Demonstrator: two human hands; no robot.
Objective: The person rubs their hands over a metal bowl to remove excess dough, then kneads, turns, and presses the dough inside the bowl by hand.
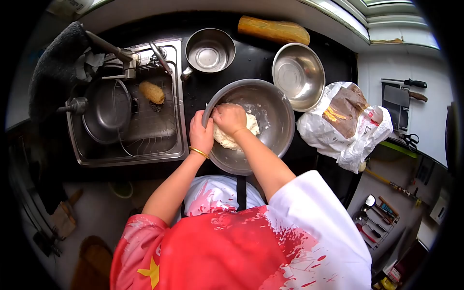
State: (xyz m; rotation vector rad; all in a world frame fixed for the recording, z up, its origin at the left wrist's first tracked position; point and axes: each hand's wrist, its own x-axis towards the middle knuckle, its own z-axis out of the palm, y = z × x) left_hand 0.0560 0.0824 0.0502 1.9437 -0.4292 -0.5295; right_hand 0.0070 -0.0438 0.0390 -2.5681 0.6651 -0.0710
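A large steel mixing bowl (276, 108) stands on the black counter in front of me, with bits of flour and dough stuck to its inner wall. My left hand (201, 129), a yellow bangle at its wrist, grips the bowl's left rim. Inside, a pale lump of dough (225, 140) lies toward the left. My right hand (230, 118) is closed and pressed onto the dough, its curled fingers partly hidden and close to the left wall.
A steel pot (210, 50) and smaller steel bowl (298, 77) stand behind. A long gourd (273, 30) lies at the back. Left is a sink (126, 158) with a pan (107, 111) and brown tuber (152, 92). A flour bag (345, 123) sits right; knives (397, 95) hang beyond.
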